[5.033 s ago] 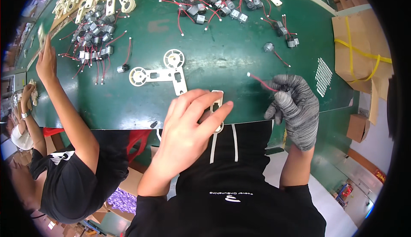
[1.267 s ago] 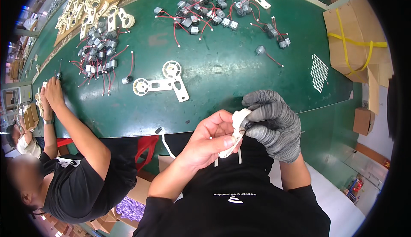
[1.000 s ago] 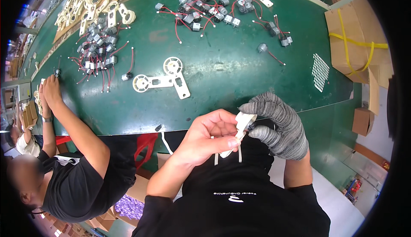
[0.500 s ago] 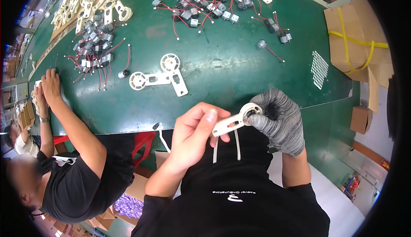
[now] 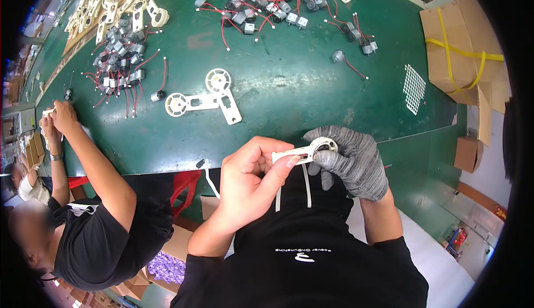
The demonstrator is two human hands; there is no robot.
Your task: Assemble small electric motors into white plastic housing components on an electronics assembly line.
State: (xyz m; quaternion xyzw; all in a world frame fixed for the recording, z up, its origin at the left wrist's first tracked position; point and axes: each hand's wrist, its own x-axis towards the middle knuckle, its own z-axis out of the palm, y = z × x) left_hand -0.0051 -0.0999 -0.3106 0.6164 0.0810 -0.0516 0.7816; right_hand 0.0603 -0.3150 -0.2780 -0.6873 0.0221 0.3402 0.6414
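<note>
In front of my body, just over the table's near edge, both hands hold a cream-white plastic bracket with a round ring end and a slotted arm. My bare left hand pinches the arm's free end between thumb and fingers. My right hand, in a grey knitted glove, is closed around the ring end, its fingers partly hiding the ring. Whether anything sits inside the ring cannot be made out. Beyond my hands, two similar white brackets lie touching on the green table.
Small grey motors with red wires lie heaped at the far middle and left. More brackets are piled far left. A white grid piece lies right, near a cardboard box. A co-worker works at my left.
My right hand has turned over the ring, fingers now lower and the dark bit by the glove no longer showing. The bracket has tilted flatter, and my left thumb lies along its arm.
</note>
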